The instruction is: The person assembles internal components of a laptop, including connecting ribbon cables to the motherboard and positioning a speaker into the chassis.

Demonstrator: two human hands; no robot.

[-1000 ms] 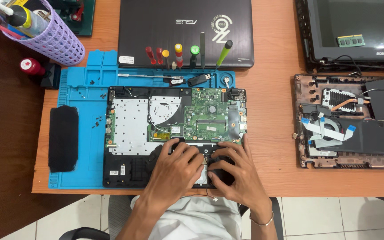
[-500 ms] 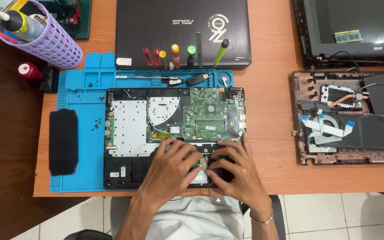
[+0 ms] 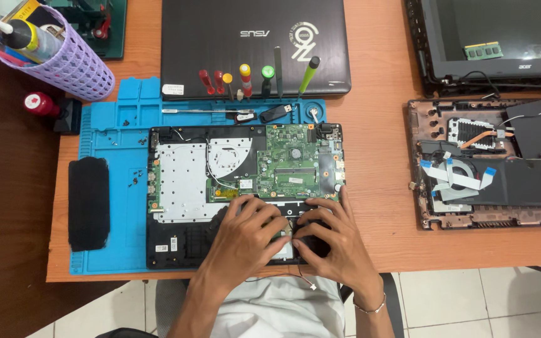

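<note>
On a bright blue silicone work mat point(image 3: 114, 206) lies an opened laptop base point(image 3: 245, 194), its flat black plastic shell holding a green circuit board point(image 3: 292, 169), a dull silver metal plate point(image 3: 180, 181) and a round fan housing point(image 3: 230, 156). Both bare hands press down side by side at the near edge of this base, close to the person's body. The left hand point(image 3: 245, 241) lies flat with fingers spread over a dark part near the middle of the front edge; the right hand point(image 3: 333, 241) sits just beside it, fingers curled down onto the same dark area. Whether either hand pinches something or only presses cannot be told — the fingertips hide what is under them. A thin wire point(image 3: 295, 275) trails off the front edge towards the person's lap.

Along the far edge of the mat stands a row of small screwdrivers point(image 3: 245, 78) with red, yellow and green rounded handles, in front of a closed black laptop point(image 3: 252, 40). A black rectangular foam pad point(image 3: 89, 203) rests on the mat's left side. A lilac perforated plastic cup point(image 3: 70, 59) (full of tools and a bottle) stands at the upper left of the orange-brown wooden table point(image 3: 377, 125). To the right, well apart, lies a second opened laptop base point(image 3: 493, 163) with a copper-coloured frame and pale flat ribbon cables.
</note>
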